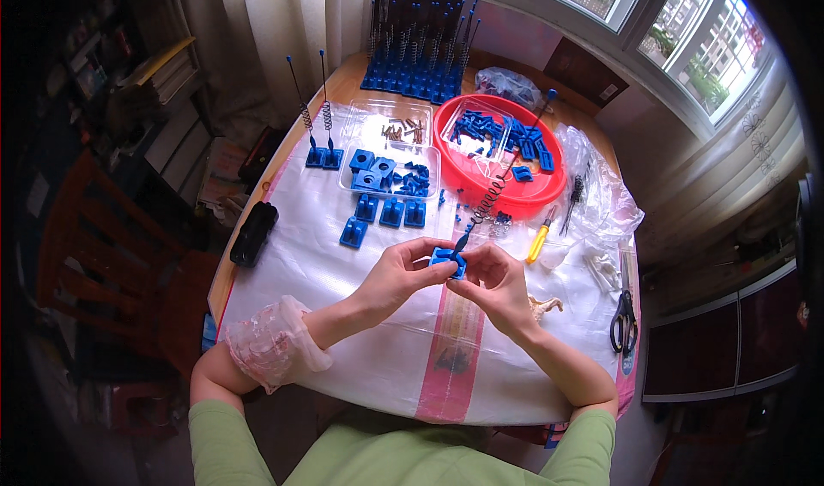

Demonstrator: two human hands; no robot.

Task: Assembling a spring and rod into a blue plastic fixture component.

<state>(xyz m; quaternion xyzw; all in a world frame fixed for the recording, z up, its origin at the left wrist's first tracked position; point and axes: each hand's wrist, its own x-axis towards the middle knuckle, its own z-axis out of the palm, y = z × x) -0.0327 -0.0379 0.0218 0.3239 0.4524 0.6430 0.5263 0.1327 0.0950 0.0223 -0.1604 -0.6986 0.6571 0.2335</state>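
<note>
Over the middle of the table, my left hand (405,271) and my right hand (498,287) meet around a small blue plastic base (446,260). My left thumb presses its front face, and my right fingers pinch its right side. From the base rises a dark coil-spring rod (491,201) with a blue tip, leaning up to the right over the red basin (560,170). Just beyond my hands stand several loose blue bases (391,212). A clear tray (435,185) behind them holds blue parts, and another clear tray (354,117) holds brass-coloured pins.
Finished-looking spring rods (412,74) stand grouped at the back, with two more (324,155) at the left. A black case (255,233) lies near the left edge. At the right are a yellow-handled screwdriver (539,244), clear plastic bags (601,194) and black scissors (624,323).
</note>
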